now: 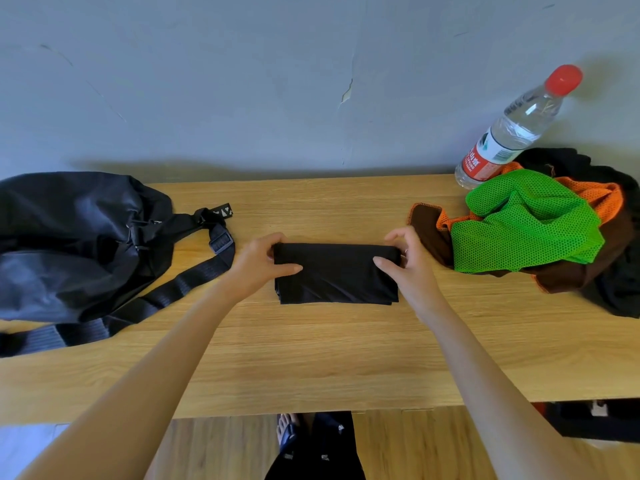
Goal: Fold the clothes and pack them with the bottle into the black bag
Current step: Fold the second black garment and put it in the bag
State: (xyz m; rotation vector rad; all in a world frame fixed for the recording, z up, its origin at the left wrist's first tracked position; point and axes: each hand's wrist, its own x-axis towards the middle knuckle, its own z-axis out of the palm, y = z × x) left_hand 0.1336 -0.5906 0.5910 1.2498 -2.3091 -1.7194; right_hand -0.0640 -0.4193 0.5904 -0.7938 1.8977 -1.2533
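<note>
A folded black garment [336, 273] lies in the middle of the wooden table [311, 358]. My left hand [265, 263] grips its far left corner, thumb on top of the cloth. My right hand [410, 259] pinches its far right corner, thumb also over the cloth. The black bag [79, 237] lies at the left with its strap [180, 282] trailing toward the centre. A clear water bottle [516, 128] with a red cap stands at the back right. Beside it sits a pile of clothes: a green mesh piece [530, 226], orange [602, 197], brown [568, 275] and black [620, 289] fabric.
A grey wall [277, 81] runs right behind the table's far edge. Below the near edge I see a wooden floor [398, 445], the person's dark trousers and a sandalled foot [287, 431]. A dark object sits under the table at the right [595, 420].
</note>
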